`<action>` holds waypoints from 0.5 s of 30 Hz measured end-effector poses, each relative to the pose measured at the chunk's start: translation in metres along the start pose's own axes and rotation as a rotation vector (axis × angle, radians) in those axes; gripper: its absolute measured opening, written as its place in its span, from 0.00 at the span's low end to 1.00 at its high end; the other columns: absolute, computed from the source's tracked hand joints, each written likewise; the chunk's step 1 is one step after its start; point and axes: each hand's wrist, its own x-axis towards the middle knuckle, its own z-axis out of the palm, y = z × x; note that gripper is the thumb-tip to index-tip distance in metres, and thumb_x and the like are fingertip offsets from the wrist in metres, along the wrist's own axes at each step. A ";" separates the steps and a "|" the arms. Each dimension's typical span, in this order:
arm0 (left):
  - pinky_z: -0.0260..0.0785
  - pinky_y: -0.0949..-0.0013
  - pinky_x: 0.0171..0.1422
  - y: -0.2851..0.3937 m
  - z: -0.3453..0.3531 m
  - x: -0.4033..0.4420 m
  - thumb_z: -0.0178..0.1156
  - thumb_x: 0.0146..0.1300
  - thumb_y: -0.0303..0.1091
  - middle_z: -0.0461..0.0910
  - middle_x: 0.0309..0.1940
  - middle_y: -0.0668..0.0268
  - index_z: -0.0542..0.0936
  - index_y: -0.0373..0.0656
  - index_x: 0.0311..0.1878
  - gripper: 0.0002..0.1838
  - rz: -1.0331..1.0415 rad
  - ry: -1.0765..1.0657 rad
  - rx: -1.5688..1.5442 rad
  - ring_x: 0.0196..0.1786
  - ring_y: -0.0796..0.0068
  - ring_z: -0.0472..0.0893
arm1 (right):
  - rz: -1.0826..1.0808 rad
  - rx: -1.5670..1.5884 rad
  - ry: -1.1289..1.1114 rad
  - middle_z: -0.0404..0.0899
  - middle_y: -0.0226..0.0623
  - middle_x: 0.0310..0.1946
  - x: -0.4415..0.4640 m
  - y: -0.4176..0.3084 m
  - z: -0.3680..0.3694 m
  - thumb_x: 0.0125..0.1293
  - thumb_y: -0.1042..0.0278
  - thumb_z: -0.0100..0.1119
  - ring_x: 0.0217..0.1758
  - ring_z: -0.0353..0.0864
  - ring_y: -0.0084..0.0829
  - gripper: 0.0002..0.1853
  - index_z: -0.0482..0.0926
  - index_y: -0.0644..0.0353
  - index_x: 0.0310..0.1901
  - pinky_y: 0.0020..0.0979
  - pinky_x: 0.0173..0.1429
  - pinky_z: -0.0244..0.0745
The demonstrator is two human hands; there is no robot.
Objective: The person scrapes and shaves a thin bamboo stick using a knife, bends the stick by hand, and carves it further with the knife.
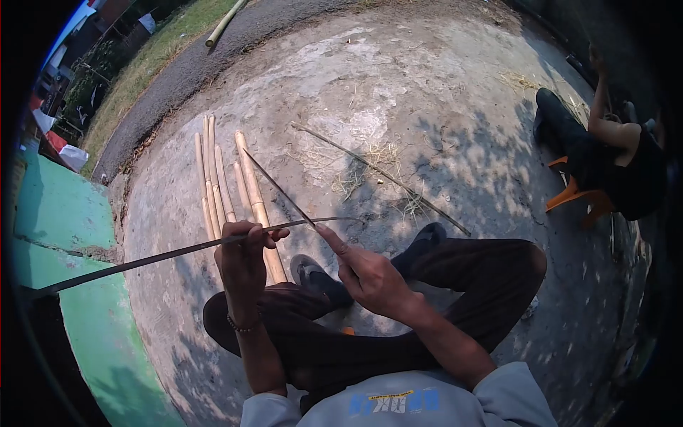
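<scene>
My left hand (244, 260) is closed around a long, thin bamboo strip (142, 260). The strip runs from the far left, through my fingers, to a thin curved end on the right. My right hand (377, 279) grips a knife (279, 187), its narrow dark blade pointing up and to the left, with the index finger stretched along it. Near my right fingertip the blade crosses the strip; whether they touch I cannot tell. The knife's handle is hidden in my palm.
Several bamboo poles (250, 178) lie on the concrete ahead of my left foot. A long thin stick (377, 169) lies beside shavings (384, 153). A green wall (64, 206) stands at left. Another person sits at right on an orange stool (569, 193).
</scene>
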 end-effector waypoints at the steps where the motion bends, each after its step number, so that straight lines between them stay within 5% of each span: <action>1: 0.83 0.64 0.46 0.001 0.000 0.000 0.48 0.81 0.33 0.78 0.25 0.61 0.69 0.35 0.45 0.10 -0.007 -0.014 0.035 0.38 0.62 0.89 | 0.052 -0.088 -0.094 0.76 0.49 0.26 -0.003 0.012 0.005 0.69 0.79 0.51 0.28 0.78 0.49 0.40 0.51 0.49 0.81 0.48 0.39 0.75; 5: 0.83 0.63 0.47 -0.006 -0.002 -0.001 0.48 0.81 0.33 0.78 0.25 0.61 0.69 0.35 0.45 0.09 0.023 -0.003 -0.008 0.38 0.61 0.89 | 0.295 -0.148 -0.192 0.80 0.57 0.31 -0.019 0.081 0.013 0.71 0.74 0.50 0.32 0.81 0.58 0.39 0.49 0.52 0.81 0.55 0.41 0.74; 8: 0.82 0.63 0.46 -0.004 -0.001 -0.005 0.49 0.81 0.33 0.78 0.25 0.61 0.69 0.35 0.45 0.10 -0.043 0.022 -0.040 0.38 0.61 0.89 | 0.116 0.029 -0.008 0.78 0.55 0.28 0.002 0.022 -0.008 0.71 0.76 0.50 0.31 0.80 0.56 0.40 0.48 0.54 0.81 0.53 0.41 0.74; 12: 0.82 0.68 0.42 -0.002 0.004 -0.003 0.52 0.79 0.30 0.80 0.25 0.61 0.70 0.35 0.45 0.08 -0.020 0.030 -0.036 0.39 0.63 0.90 | 0.003 0.022 -0.044 0.77 0.50 0.31 0.009 -0.014 -0.014 0.69 0.76 0.51 0.33 0.80 0.51 0.42 0.46 0.50 0.82 0.49 0.43 0.76; 15: 0.82 0.69 0.42 0.003 0.001 -0.002 0.51 0.80 0.31 0.80 0.26 0.61 0.70 0.35 0.44 0.08 -0.019 0.009 0.034 0.39 0.63 0.90 | 0.197 -0.111 -0.222 0.79 0.53 0.34 -0.012 0.028 0.010 0.70 0.76 0.50 0.36 0.82 0.52 0.41 0.47 0.53 0.82 0.51 0.44 0.75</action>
